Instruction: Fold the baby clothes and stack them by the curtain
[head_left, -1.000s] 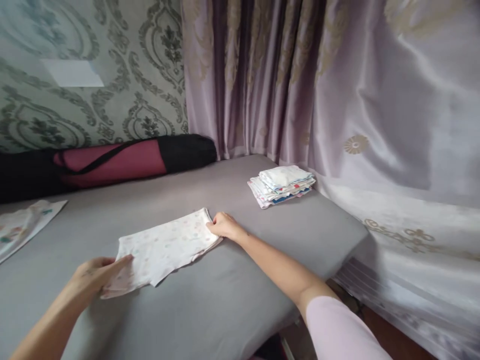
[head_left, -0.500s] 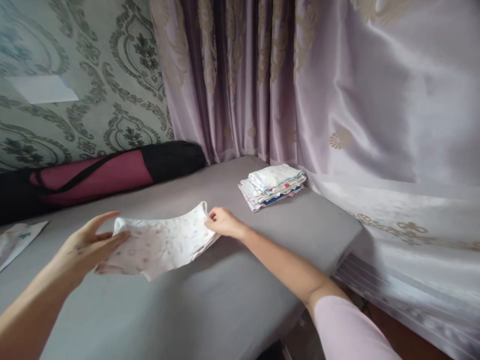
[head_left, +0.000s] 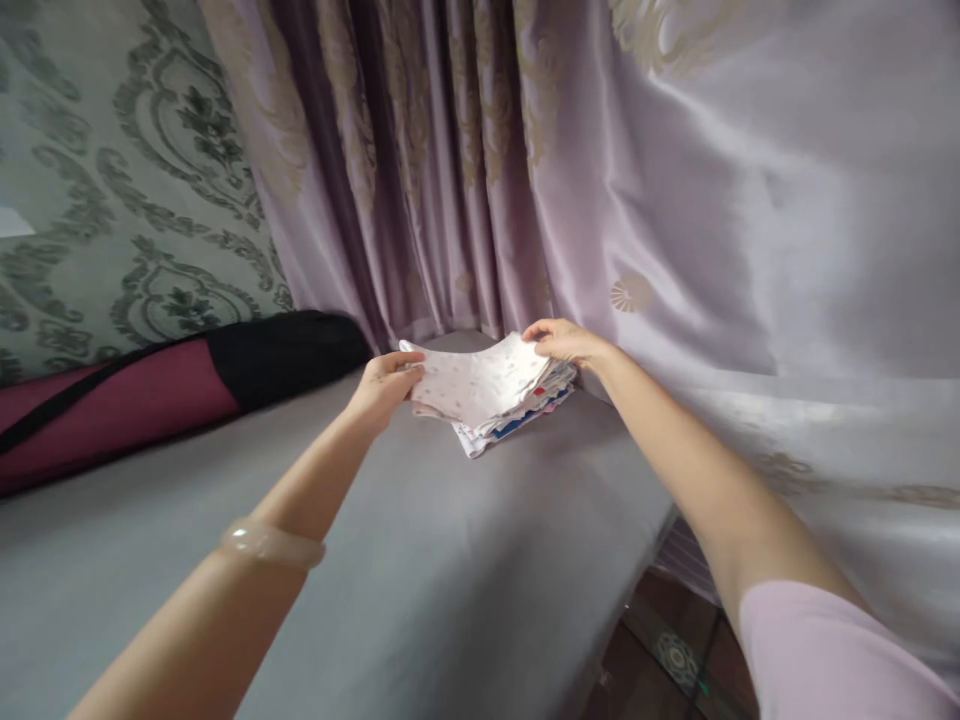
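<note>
A white folded cloth (head_left: pixel 469 385) with small pale prints is stretched between my two hands, its middle sagging. My left hand (head_left: pixel 386 385) pinches its left end, thumb and fingers closed. At the opposite end, my right hand (head_left: pixel 566 342) grips the upper corner. The cloth lies over a stack of folded cloths (head_left: pixel 517 425), covering most of it; white, blue and red edges show below on the front and right. Whether the cloth's middle rests fully on the stack I cannot tell. A pale bangle (head_left: pixel 274 545) circles my left wrist.
The stack sits on a bed-like surface with a grey cover (head_left: pixel 360 590), near its far corner. A long black and maroon bag (head_left: pixel 180 380) lies along the patterned wall. Mauve curtains (head_left: pixel 585 200) hang behind and to the right. Tiled floor (head_left: pixel 667 650) shows at lower right.
Both hands have carried the white cloth forward and right, from above the grey cover to over the stack. The view has turned somewhat to the right.
</note>
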